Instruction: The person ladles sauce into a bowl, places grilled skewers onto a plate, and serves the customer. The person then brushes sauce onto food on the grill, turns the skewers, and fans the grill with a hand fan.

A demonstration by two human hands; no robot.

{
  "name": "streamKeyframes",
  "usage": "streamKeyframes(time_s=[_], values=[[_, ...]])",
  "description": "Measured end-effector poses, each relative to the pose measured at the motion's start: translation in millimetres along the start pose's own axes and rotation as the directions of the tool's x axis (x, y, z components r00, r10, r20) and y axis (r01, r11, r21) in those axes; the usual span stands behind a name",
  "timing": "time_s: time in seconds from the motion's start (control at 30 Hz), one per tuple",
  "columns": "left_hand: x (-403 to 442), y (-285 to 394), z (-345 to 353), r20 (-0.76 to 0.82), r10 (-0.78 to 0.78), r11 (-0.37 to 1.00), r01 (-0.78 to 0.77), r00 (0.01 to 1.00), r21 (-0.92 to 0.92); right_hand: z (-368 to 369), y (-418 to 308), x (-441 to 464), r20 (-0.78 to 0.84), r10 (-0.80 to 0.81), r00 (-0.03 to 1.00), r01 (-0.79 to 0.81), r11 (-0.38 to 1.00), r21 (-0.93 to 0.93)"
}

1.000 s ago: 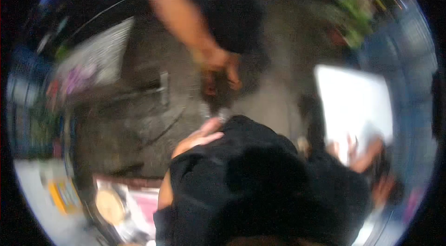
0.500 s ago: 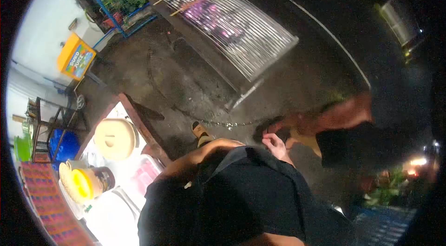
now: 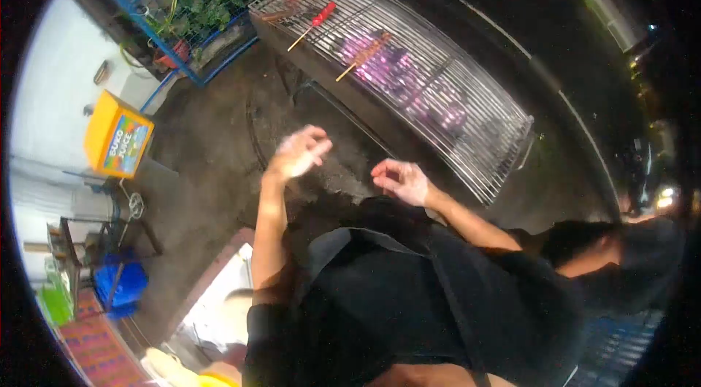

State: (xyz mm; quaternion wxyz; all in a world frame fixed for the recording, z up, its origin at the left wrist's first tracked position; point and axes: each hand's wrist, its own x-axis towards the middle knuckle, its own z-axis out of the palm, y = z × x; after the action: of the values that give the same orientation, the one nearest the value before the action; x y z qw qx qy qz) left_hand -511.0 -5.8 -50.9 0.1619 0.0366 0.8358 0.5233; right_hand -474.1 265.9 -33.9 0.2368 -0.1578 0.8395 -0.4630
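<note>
the left hand is up on the near side of the grill, fingers loosely spread, with nothing seen in it; half a second ago it was hidden low by the body. the right hand has also come up, closer to the grill's near side than the left one. its fingers curl toward the thumb; blur means i cannot tell whether the tips meet.

the brown skewer lies on the grill over the left part of the coals, stick out past the near edge. the red skewer lies nearer the grill's left end. neither hand touches them.

the other person, whose arm was close to the right hand earlier, is now well apart from it, off the grill's right end. the white surface stands on the near side, left of the body, part cut off. the yellow box is left of the grill, and plants grow past its left end behind blue bars.
</note>
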Motion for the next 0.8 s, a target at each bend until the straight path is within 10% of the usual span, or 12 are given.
streamKeyframes(time_s=[0.07,0.27,0.47,0.73,0.8], values=[[65,-12,-88,-0.299,-0.031,0.97,-0.044,0.954,-0.24,-7,-19,118,-0.04,0.137,0.99,-0.131,0.984,0.125],[317,-55,-271,-0.277,-0.107,0.877,-0.041,0.955,-0.479,-64,-62,405,-0.115,0.397,0.911,-0.193,0.655,0.731],[501,-31,-395,0.273,-0.129,0.712,0.281,0.953,-0.643,-119,-91,585,-0.226,0.504,0.834,-0.065,0.497,0.865],[319,85,-75,0.595,0.003,0.64,0.456,0.804,-0.619,-152,33,192,-0.513,0.636,0.576,-0.108,0.682,0.724],[334,75,-84,0.659,0.002,0.653,0.498,0.752,-0.571,-143,12,198,-0.582,0.645,0.495,-0.011,0.674,0.738]])
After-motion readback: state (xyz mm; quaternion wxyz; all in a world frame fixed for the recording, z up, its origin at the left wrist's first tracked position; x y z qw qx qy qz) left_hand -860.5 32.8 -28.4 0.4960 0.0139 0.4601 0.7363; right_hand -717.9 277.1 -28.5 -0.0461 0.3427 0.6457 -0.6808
